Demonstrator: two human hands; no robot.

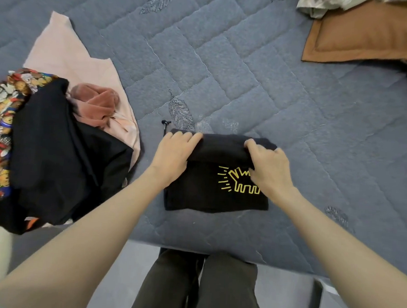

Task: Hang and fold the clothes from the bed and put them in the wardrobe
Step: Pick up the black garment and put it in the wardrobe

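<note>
Gripping black top (207, 197) | left hand (173, 156); right hand (269, 172) | lying on bed (249, 85)

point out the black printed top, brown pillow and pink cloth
black printed top (195, 196): head view, lower left panel
brown pillow (371, 38): head view, cover's middle
pink cloth (67, 57): head view, flat upper part

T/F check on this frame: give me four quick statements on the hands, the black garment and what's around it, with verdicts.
1. The left hand and the right hand both hold the folded-over far edge of the black garment. True.
2. The garment's print is white. False: it is yellow.
3. A clothes pile lies on the bedspread to the person's left. True.
4. The brown pillow rests on the black garment. False: it lies apart from it, at the far right.
</note>
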